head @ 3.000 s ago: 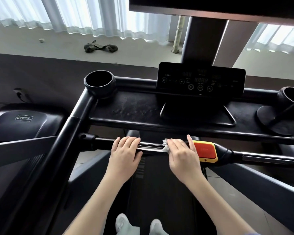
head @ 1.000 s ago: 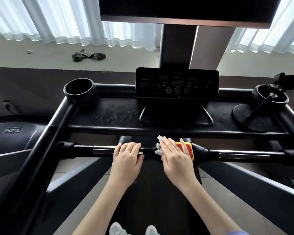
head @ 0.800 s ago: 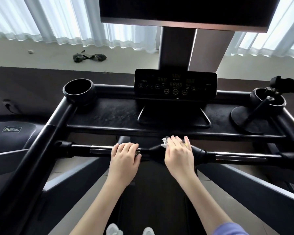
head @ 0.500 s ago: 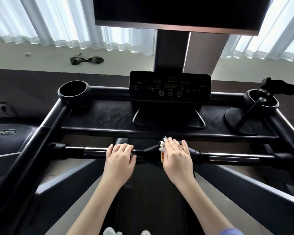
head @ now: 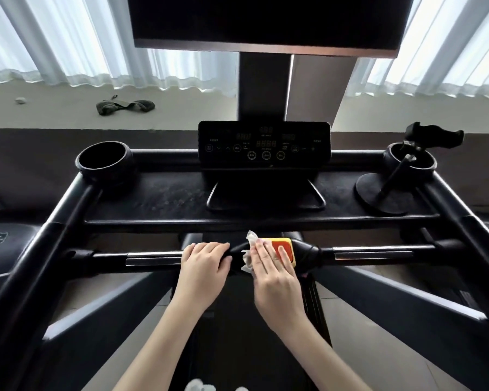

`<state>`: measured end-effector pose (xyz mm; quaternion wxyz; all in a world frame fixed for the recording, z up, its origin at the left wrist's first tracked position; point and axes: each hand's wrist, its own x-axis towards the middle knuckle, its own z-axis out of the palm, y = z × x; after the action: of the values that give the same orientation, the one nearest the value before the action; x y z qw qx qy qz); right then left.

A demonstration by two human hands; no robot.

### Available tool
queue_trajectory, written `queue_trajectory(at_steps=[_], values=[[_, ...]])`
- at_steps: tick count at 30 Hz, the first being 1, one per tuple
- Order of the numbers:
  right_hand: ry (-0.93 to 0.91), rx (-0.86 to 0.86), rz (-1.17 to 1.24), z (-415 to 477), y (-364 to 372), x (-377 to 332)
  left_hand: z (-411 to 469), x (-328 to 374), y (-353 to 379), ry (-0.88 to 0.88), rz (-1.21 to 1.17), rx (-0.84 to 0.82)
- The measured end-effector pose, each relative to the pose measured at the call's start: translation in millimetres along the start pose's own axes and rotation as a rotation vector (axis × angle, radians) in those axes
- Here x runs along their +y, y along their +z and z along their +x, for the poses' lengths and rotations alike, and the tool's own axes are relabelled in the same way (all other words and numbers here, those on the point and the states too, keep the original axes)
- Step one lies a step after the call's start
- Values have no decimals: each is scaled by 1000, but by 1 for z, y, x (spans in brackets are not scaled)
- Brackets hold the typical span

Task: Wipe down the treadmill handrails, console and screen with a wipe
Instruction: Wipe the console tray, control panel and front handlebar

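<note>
Person stands on treadmill, view down over both forearms. Left hand [head: 203, 261] grips the front handrail [head: 153, 258], fingers curled over the top of the bar just left of centre. Right hand [head: 274, 275] lies flat, fingers straight and together, pressing a crumpled white wipe [head: 249, 249] against the centre of the same bar; nothing is pinched that I can see. Wipe sticks out from under the fingers on their left side and at the top, between the two hands. Fingertips partly cover a red and yellow stop button [head: 285, 246] set on the bar's middle hub. Beyond the bar, a dark tray [head: 167, 196] with dusty smears. Console [head: 264, 143] stands upright at the back of the tray, dim digits and round touch keys showing. Large dark screen [head: 266, 21] above it on a post. Left cup holder [head: 103, 160] at the tray's far left corner; right cup holder [head: 410, 162] opposite, with a phone stand [head: 384, 193] on a round base just beside it. Side handrail [head: 40, 249] runs down on the left. Pale curtains [head: 54, 38] behind.
</note>
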<state>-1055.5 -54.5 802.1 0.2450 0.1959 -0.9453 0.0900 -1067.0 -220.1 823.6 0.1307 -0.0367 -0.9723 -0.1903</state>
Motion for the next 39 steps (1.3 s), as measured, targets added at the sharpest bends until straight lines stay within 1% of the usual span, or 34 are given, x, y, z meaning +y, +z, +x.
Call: queue_trajectory(at_steps=[2, 5, 7, 10, 12, 13, 15, 17, 18, 20, 22, 23, 24, 26, 28, 30, 32, 34, 36, 38, 39], values=[[6, -12, 13, 0, -3, 14, -1, 0, -3, 17, 23, -17], [209, -11, 56, 13, -9, 22, -1, -1, -6, 77, 60, -35], [274, -23, 61, 24, -8, 11, 1, -1, -6, 107, 49, -42], [190, -89, 83, 24, -4, -1, 6, 3, -2, 179, -3, -69], [159, -102, 57, 20, -9, 10, 7, 4, 0, 204, -21, -84], [197, -95, 34, 19, -11, 18, 9, 3, 1, 208, -20, -94], [329, -78, -2, 21, -14, 32, 10, 2, 2, 205, -27, -107], [433, -71, -28, 27, -12, 31, 11, 3, 2, 197, -47, -129], [438, -69, -31, 29, -11, 26, 11, 4, 2, 189, -55, -142], [381, -86, 3, 26, -10, 15, 11, 5, 3, 185, -61, -149], [319, -103, 22, 20, -12, 17, 10, 5, 1, 187, -57, -152], [324, -106, 5, 22, -15, 23, 11, 5, 1, 188, -49, -155], [361, -114, -11, 26, -18, 29, 12, 6, -1, 185, -42, -170], [478, -199, -9, 40, -22, 36, 13, 7, -4, 183, -49, -195], [521, -235, -10, 51, -19, 35, 13, 7, -4, 188, -49, -199], [492, -214, 24, 51, -18, 25, 13, 7, -5, 195, -54, -212], [427, -154, 57, 42, -17, 23, 14, 5, -4, 203, -51, -224], [415, -185, 50, 40, -25, 29, 15, 4, -3, 227, -44, -211], [509, -214, 42, 40, -28, 42, 15, 6, -6, 230, -46, -240], [601, -186, 41, 43, -25, 44, 16, 3, -6, 231, -42, -249], [609, -171, 42, 44, -24, 39, 16, 3, -6, 239, -32, -255]])
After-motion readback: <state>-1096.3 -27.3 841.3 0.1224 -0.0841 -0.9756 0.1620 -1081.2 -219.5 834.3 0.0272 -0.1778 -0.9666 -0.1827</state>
